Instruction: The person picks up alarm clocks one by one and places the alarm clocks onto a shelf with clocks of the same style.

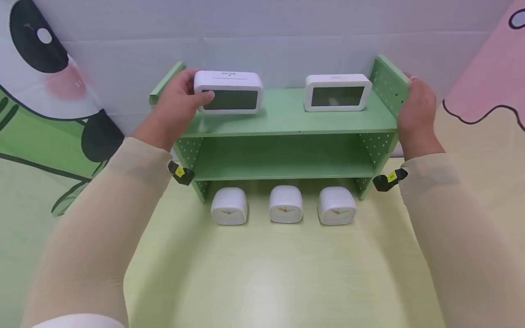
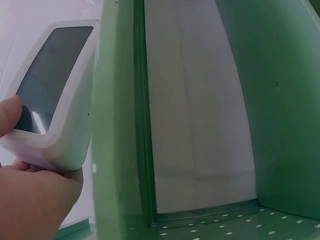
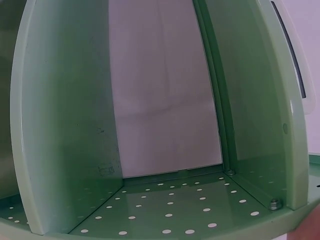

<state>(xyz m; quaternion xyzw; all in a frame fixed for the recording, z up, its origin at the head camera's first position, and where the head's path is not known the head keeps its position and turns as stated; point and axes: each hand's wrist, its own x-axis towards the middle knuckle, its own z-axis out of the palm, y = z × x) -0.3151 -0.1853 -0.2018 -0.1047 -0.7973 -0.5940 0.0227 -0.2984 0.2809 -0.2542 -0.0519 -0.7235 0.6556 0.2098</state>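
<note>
My left hand [image 1: 175, 102] holds a white digital clock [image 1: 229, 79] at its left end, above the left part of the green shelf's top board [image 1: 283, 102]. The thumb lies on the dark display, and the other fingers are mostly hidden behind the clock. This clock [image 2: 75, 115] also shows in the left wrist view, tilted by the camera angle. A second white digital clock [image 1: 338, 79] stands on the right part of the board. My right hand [image 1: 418, 111] rests against the outside of the perforated right side panel [image 1: 383, 91], holding no clock.
Below the top board is a middle board [image 1: 283, 159]. Three small white analogue clocks, at left [image 1: 229, 198], centre [image 1: 285, 196] and right [image 1: 336, 198], stand on the pale table [image 1: 266, 273] by the shelf's foot. A cartoon-printed cloth [image 1: 266, 36] hangs behind.
</note>
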